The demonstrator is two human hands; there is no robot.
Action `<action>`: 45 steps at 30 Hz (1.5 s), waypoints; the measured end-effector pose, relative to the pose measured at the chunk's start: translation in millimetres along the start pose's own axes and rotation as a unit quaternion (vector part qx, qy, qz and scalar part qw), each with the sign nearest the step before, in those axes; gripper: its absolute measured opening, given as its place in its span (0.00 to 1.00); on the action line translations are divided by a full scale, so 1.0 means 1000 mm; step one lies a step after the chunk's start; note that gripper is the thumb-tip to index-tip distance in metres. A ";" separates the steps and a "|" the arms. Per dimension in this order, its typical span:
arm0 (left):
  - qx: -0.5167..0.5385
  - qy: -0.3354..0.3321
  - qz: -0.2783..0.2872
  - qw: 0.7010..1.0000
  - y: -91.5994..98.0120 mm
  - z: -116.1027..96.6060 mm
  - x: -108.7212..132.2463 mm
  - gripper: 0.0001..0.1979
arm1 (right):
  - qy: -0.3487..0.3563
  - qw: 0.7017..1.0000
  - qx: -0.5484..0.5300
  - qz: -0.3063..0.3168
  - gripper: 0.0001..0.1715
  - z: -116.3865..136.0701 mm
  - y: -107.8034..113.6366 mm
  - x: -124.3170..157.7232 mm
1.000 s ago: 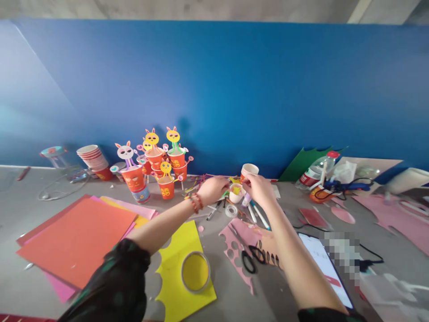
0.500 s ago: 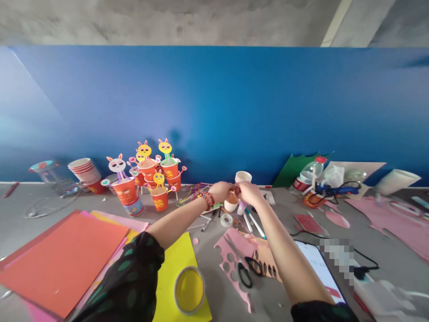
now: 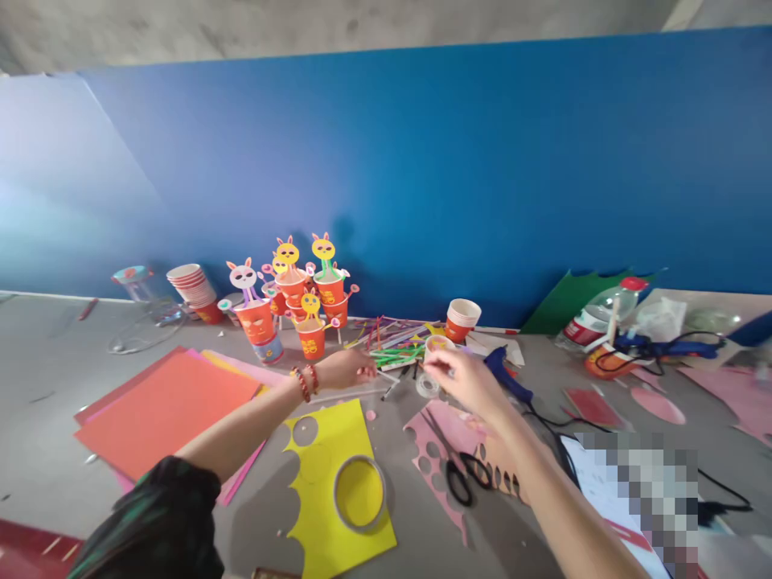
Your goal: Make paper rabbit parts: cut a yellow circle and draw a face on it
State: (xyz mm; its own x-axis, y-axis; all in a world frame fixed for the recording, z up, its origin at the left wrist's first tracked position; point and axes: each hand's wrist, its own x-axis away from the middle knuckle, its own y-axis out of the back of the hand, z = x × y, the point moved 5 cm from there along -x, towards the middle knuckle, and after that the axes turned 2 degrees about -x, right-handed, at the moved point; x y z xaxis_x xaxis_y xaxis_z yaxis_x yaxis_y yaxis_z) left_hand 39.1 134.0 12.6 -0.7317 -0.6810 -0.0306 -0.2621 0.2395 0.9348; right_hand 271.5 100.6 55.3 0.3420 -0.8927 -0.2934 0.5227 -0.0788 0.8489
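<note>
My left hand (image 3: 346, 368) is beside the green and purple sticks (image 3: 395, 352), with its fingers curled; I cannot make out anything in them. Close by, my right hand (image 3: 455, 374) has its fingers pinched together in front of a small white paper cup (image 3: 437, 344). Whatever is between those fingertips is too small to tell. A roll of clear tape (image 3: 428, 387) lies just below the right fingertips. Behind the right hand stands a stack of red and white paper cups (image 3: 462, 322). A blue glue gun (image 3: 505, 374) rests to the right of that hand.
Orange paper sheets (image 3: 174, 402) lie on the left. Decorated paper cups with rabbit faces (image 3: 254, 322) stand behind them. In front are yellow paper (image 3: 326, 515), a tape ring (image 3: 360, 494) and black-handled scissors (image 3: 461, 474). A plastic bottle (image 3: 603, 314) lies back right.
My hands, together by the cups before, have come apart; the left one moved left. The glue gun now shows at the right. The whole view has shifted, and more cut-out yellow paper shows.
</note>
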 end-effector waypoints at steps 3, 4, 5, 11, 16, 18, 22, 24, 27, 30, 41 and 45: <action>-0.031 0.031 0.010 0.999 -0.019 0.014 0.038 0.08 | 0.076 0.987 -0.073 0.120 0.08 0.034 -0.042 0.018; -0.042 0.039 0.009 0.998 -0.025 0.017 0.046 0.08 | 0.086 0.983 -0.068 0.149 0.08 0.041 -0.057 0.021; -0.050 0.043 0.010 0.998 -0.030 0.019 0.052 0.09 | 0.089 0.981 -0.065 0.162 0.08 0.047 -0.069 0.022; -0.079 0.032 0.023 0.996 -0.040 0.020 0.067 0.08 | 0.089 0.976 -0.038 0.195 0.10 0.064 -0.118 0.022; -0.084 0.036 0.022 0.996 -0.040 0.024 0.075 0.07 | 0.070 0.978 -0.023 0.197 0.10 0.063 -0.124 0.027; -0.081 0.038 0.021 0.996 -0.041 0.026 0.076 0.08 | 0.063 0.978 -0.025 0.197 0.08 0.063 -0.125 0.028; -0.074 0.040 0.019 0.996 -0.044 0.031 0.076 0.07 | 0.053 0.979 -0.031 0.196 0.06 0.061 -0.126 0.027; -0.070 0.041 0.017 0.997 -0.044 0.032 0.076 0.07 | 0.049 0.979 -0.034 0.193 0.05 0.060 -0.125 0.027; -0.064 0.047 0.011 0.997 -0.044 0.033 0.077 0.06 | 0.047 0.980 -0.040 0.191 0.05 0.059 -0.125 0.027; -0.054 0.056 0.006 0.997 -0.044 0.033 0.078 0.06 | 0.045 0.979 -0.045 0.191 0.05 0.059 -0.125 0.027; 0.006 0.096 -0.040 0.995 -0.035 0.037 0.081 0.04 | 0.025 0.982 -0.074 0.175 0.08 0.053 -0.127 0.028; 0.038 0.122 -0.080 0.989 -0.024 0.032 0.073 0.05 | 0.018 0.982 -0.092 0.164 0.07 0.048 -0.130 0.027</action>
State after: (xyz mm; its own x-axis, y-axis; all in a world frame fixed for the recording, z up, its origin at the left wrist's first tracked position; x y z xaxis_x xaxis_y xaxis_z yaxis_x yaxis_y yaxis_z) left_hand -27.9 100.7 -23.7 -0.5061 -0.8586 -0.0811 -0.4155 0.1604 0.8953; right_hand 175.4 65.4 -41.6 0.5410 -0.8403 -0.0346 0.5104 0.2953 0.8076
